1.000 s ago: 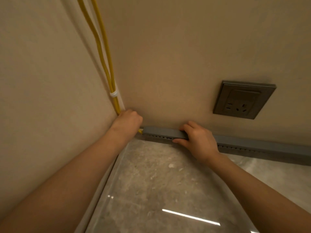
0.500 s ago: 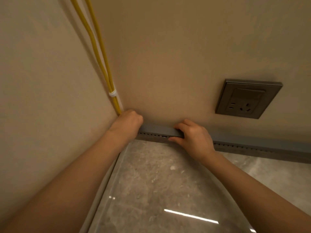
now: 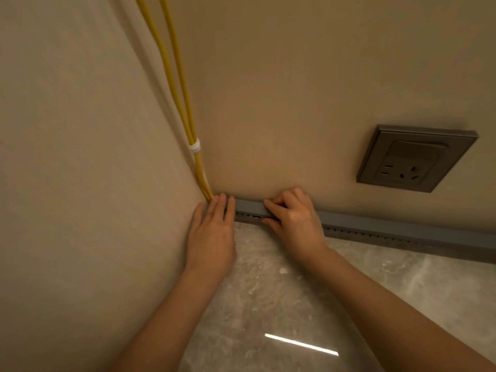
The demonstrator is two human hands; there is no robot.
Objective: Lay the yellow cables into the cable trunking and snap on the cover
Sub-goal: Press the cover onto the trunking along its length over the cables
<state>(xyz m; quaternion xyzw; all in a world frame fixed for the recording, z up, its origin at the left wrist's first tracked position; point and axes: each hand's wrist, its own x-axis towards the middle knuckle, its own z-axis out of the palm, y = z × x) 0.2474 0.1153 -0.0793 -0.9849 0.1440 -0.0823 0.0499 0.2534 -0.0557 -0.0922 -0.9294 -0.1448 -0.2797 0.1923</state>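
Note:
Two yellow cables [image 3: 175,84] run down the room corner, bound by a white tie [image 3: 194,146], and vanish behind my left fingertips at the floor. A grey cable trunking [image 3: 389,229] with a slotted front lies along the foot of the back wall, its cover [image 3: 248,205] on top. My left hand [image 3: 213,232] is flat with fingers straight, its tips on the trunking's corner end beside the cables. My right hand [image 3: 292,218] is curled over the cover a short way to the right, thumb on the front, fingers on top.
A grey wall socket [image 3: 416,158] sits on the back wall above the trunking at the right. The left wall [image 3: 80,183] meets the back wall at the corner. Polished stone floor [image 3: 281,304] reflects a light strip below my arms.
My left hand has gone from a closed fist at the corner to flat, straight fingers on the trunking end. The short yellow cable end seen earlier beside it is now hidden. My right hand stays put.

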